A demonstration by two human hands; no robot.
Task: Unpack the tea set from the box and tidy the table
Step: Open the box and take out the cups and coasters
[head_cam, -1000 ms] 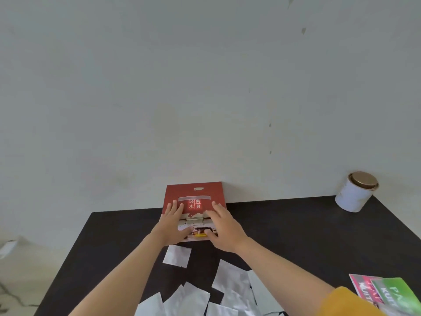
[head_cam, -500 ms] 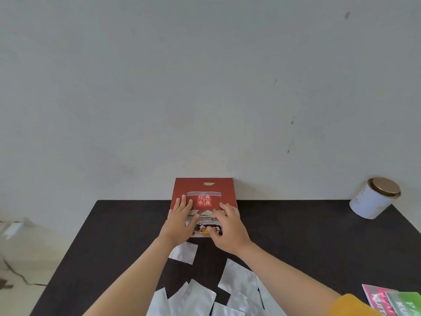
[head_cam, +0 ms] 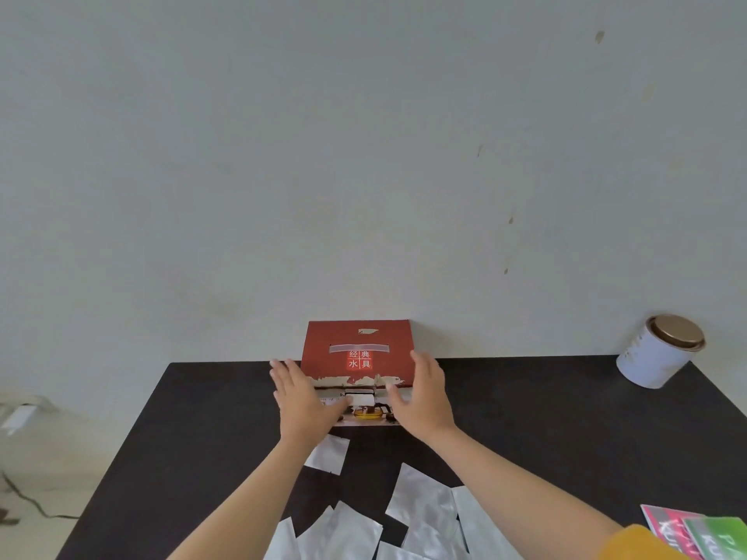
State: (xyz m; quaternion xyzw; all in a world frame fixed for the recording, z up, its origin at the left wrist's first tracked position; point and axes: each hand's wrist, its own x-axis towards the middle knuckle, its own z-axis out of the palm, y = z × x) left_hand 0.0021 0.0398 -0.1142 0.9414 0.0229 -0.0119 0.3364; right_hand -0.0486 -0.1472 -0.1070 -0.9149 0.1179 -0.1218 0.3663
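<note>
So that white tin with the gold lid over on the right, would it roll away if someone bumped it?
Probably not at once: the tin seems to stand on its flat base on the table. It sits near the back corner, so a hard knock might tip it, and its round wall would then roll.

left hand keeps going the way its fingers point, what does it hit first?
Probably the wall behind the table. The left hand points forward along the red box's left edge, seemingly just clear of it; depth is unclear.
</note>
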